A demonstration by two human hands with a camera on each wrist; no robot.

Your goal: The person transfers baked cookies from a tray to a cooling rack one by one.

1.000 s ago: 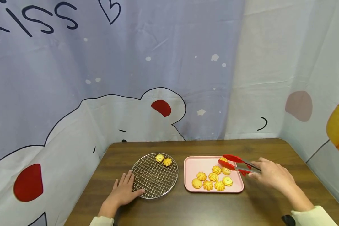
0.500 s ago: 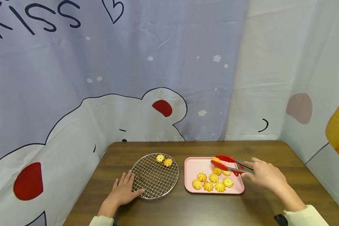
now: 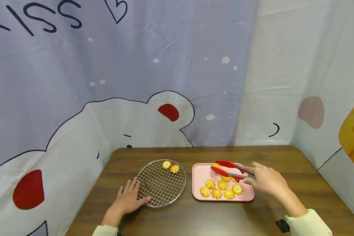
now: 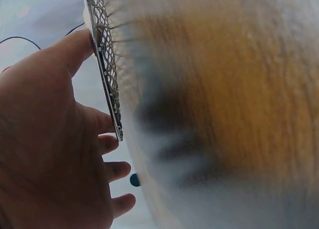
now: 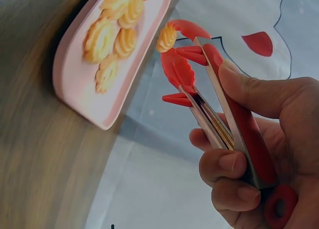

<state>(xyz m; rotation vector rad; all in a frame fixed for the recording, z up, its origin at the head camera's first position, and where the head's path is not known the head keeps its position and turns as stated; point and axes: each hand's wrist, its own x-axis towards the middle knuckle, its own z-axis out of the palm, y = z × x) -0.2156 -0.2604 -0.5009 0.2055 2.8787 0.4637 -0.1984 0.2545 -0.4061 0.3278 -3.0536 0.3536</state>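
Observation:
My right hand [image 3: 266,178] grips a pair of red-tipped metal tongs [image 3: 227,167], thumb on one arm and fingers curled round the other. Between the tongs' tips is a swirled cookie [image 5: 167,38], lifted clear of the pink tray [image 3: 197,183]. Several other cookies [image 3: 222,185] lie on that tray, mostly toward its front and right. My left hand [image 3: 127,199], fingers spread and fairly straight, rests at the left edge of a round wire rack [image 3: 160,186]. Two cookies [image 3: 170,167] sit at the rack's back right. In the left wrist view, fingertips touch the rack's rim [image 4: 105,79].
Rack and tray stand side by side on a dark wooden table [image 3: 188,216], with a narrow strip of wood between them. A printed cloth [image 3: 177,72] hangs behind the table and along its sides.
My right hand has moved left over the tray, carrying the tongs and the swirled cookie from its back right corner toward its middle. My left hand stays on the rack.

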